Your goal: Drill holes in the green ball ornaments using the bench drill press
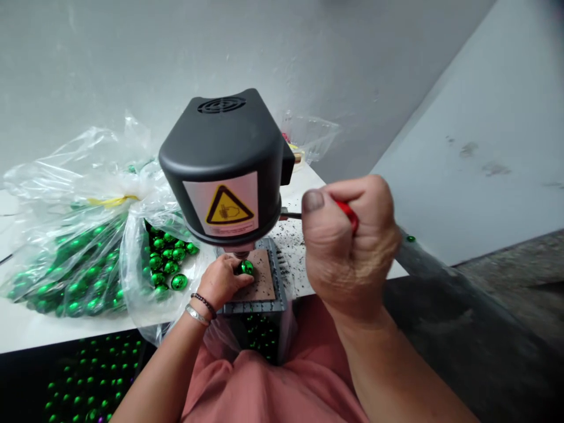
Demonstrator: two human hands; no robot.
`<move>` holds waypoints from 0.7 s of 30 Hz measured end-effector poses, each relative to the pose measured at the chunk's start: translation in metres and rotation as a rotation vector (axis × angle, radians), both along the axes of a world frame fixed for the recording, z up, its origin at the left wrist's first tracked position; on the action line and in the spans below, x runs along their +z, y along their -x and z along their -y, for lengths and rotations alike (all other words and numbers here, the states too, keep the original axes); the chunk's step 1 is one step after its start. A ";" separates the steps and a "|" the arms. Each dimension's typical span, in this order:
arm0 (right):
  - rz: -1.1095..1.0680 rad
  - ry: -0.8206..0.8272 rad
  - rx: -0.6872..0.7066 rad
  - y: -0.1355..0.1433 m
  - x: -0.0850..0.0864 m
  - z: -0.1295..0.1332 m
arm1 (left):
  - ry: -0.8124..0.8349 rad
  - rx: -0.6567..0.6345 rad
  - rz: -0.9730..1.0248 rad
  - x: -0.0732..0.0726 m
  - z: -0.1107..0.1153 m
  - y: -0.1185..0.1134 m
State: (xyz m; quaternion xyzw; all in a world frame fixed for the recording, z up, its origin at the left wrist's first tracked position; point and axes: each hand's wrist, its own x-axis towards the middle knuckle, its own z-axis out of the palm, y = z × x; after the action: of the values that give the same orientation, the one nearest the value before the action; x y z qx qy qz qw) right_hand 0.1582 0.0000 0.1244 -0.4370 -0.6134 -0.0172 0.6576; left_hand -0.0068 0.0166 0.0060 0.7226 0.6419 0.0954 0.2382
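Observation:
My left hand [224, 279] pinches a shiny green ball [247, 267] on the brown board [263, 282] of a bench press. Directly above the ball is the press's black head [224, 158], which bears a yellow warning sign. My right hand [352, 247] is wrapped round the red knob [348, 214] of the press lever, to the right of the head. The lever's metal rod [291, 215] runs from the knob into the head. Part of the tool tip over the ball is hidden by the head and my fingers.
A torn clear plastic bag [110, 205] full of green balls lies on the white table at left. Loose green balls [178, 282] spill from its opening. Dark shavings [295, 264] litter the table right of the press. Below, a dark container [88, 376] holds many green balls.

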 end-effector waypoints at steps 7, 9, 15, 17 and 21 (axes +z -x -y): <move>0.147 -0.011 -0.079 -0.007 -0.016 0.018 | -0.015 -0.036 0.000 -0.005 0.001 0.003; 0.167 -0.014 -0.081 -0.008 -0.023 0.021 | -0.006 -0.040 0.027 -0.004 0.001 0.003; 0.186 -0.028 -0.005 -0.010 -0.047 0.024 | 0.006 -0.030 0.038 -0.001 0.002 0.001; 0.177 -0.036 0.002 -0.010 -0.051 0.024 | 0.018 -0.031 0.036 -0.001 0.002 0.001; 0.175 -0.064 0.015 -0.009 -0.057 0.022 | 0.035 -0.019 0.047 -0.002 0.003 0.001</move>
State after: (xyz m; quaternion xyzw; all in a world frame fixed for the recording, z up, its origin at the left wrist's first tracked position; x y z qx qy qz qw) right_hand 0.1670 -0.0224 0.0678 -0.4081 -0.6710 -0.0700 0.6151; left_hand -0.0080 0.0139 0.0039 0.7220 0.6309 0.0988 0.2666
